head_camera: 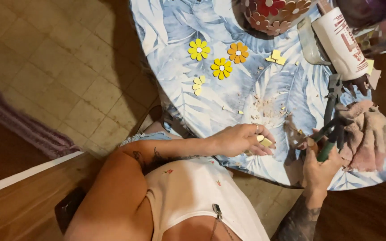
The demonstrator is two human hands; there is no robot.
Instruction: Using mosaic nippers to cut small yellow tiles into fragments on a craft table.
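Lowest in the frame, your right hand (320, 167) is wrapped tight around the green-handled nippers (331, 129), fingers closed on the grips so the jaws point up-frame, away from your body. Just left of it, your left hand (242, 139) rests on the table edge with fingertips pinched on a small pale yellow tile piece (266, 142), held close to the tool, seemingly so a cut can be made over the cloth. That leaf-print tablecloth (246, 76) catches the chips (266, 107) scattered just above your hands, likely trimmings. A pinkish rag (371, 134) lies bunched at the right, within reach of the tool hand. Further up, three finished flowers (222, 68), yellow and orange, sit apart from the debris, probably to keep them clean. At the top edge stand a flower-covered bowl (275, 15) and a white cylindrical container (341, 42).
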